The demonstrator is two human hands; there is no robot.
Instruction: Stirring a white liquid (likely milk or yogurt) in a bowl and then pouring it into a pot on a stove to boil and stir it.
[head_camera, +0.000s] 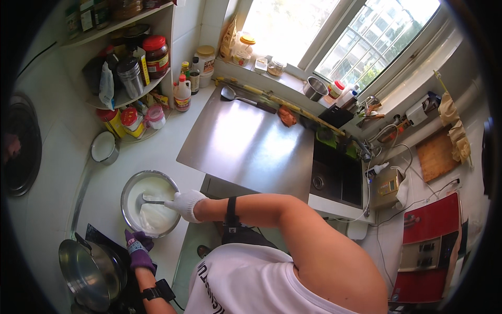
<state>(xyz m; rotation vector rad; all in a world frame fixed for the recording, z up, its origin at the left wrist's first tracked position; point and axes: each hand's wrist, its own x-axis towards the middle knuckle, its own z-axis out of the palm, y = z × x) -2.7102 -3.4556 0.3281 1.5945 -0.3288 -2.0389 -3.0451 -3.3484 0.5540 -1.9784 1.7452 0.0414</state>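
Note:
A steel bowl (124, 204) holding a white, batter-like mixture (157, 186) rests on the white counter. My right hand (187, 205), in a white knitted glove, grips the handle of a ladle or large spoon (155, 202). Its head dips into the mixture, where smooth white folds show. My left hand (139, 248), in a purple glove with a patterned band, is at the bowl's near rim; its fingers look bent against the rim, but their exact hold is partly hidden.
A small white-lined pot (111, 153) stands beyond the bowl. Left of my left arm, a steel wok (84, 274) sits by a black stove. A metal sheet (243, 145) with a spatula (245, 99) lies before the window, next to a dark sink (337, 176). Jars fill a corner shelf (137, 96).

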